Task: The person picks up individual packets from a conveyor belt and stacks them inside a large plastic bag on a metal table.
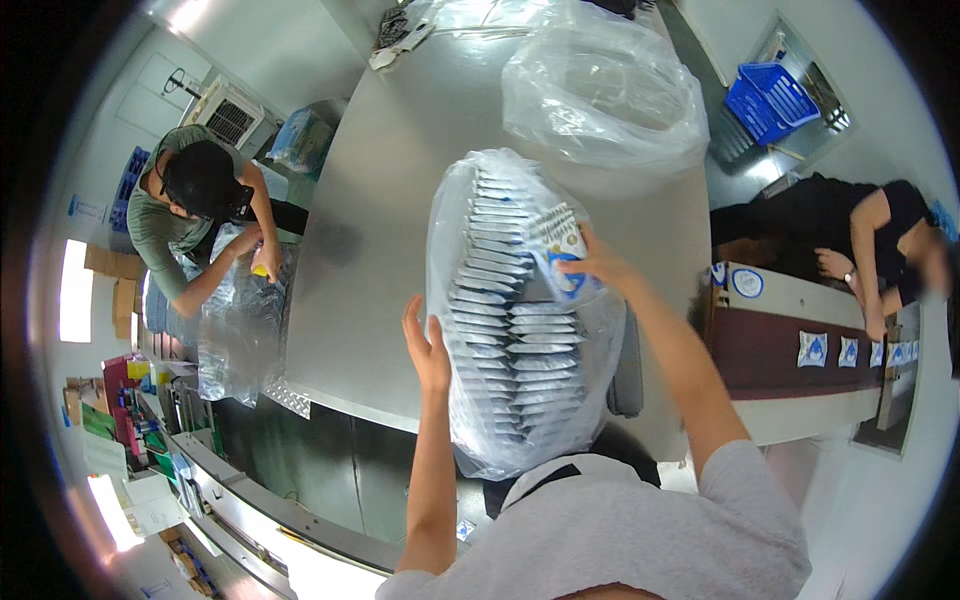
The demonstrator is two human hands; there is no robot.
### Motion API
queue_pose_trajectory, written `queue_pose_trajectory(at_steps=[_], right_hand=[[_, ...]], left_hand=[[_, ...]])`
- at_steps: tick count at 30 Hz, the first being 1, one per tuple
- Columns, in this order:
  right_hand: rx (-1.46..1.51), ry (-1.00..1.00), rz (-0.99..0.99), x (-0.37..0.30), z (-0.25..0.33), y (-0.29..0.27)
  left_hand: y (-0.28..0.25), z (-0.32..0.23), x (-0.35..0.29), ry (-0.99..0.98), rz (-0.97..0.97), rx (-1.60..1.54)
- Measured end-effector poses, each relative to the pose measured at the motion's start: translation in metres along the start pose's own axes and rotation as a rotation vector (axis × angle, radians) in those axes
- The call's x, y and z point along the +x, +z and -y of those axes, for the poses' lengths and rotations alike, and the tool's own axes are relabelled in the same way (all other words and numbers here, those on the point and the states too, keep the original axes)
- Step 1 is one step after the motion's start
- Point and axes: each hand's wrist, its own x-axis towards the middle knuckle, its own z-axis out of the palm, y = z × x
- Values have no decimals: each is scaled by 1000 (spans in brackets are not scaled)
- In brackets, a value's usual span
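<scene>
A big clear plastic bag (437,228) lies on the metal table in front of me, its lower end at the near edge by my body. Inside, small flat white-and-blue packets (545,345) stand on edge in two packed rows. My right hand (603,262) grips a white packet with blue print (562,248) over the upper right part of the bag, at the top of the shorter right row. My left hand (430,350) is beside the bag's left side, fingers stretched and thumb apart, with nothing in it. Whether it touches the film I cannot tell.
Another clear plastic bag (605,90) lies crumpled at the far right of the table (370,200). At the right a person in black reaches over a brown conveyor belt (765,345) with several packets. A person in green (165,225) handles plastic-wrapped goods at the left. A blue basket (770,103) stands far right.
</scene>
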Motion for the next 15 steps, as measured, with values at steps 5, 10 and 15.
queue_pose_trajectory(at_steps=[5,10,15], right_hand=[[-1245,-149,142,21,14,-3],[-1318,-268,44,23,5,75],[-1249,-295,-187,22,-15,105]], left_hand=[[-15,148,43,-281,162,-191],[35,208,47,-463,324,-705],[54,227,40,-513,391,-832]])
